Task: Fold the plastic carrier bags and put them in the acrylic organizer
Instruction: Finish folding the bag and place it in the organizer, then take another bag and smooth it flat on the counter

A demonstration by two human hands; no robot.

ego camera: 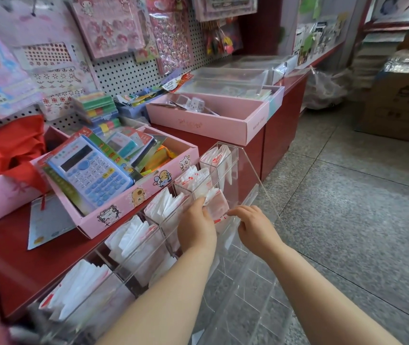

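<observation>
At the front edge of the red worktop (36, 270), a clear acrylic organizer with many compartments (234, 155) is noted, its rear cells packed with folded white plastic carrier bags (133, 240). One folded white bag with red print (217, 205) is held upright at a front cell, just beside a filled one; whether it already sits inside cannot be told. Its left edge is gripped by the curled fingers of the left hand (196, 225). Its lower right edge is pinched by the right hand (253, 225). A pink cardboard box of blue-and-white calculators (114, 212) is recorded just behind the organizer.
</observation>
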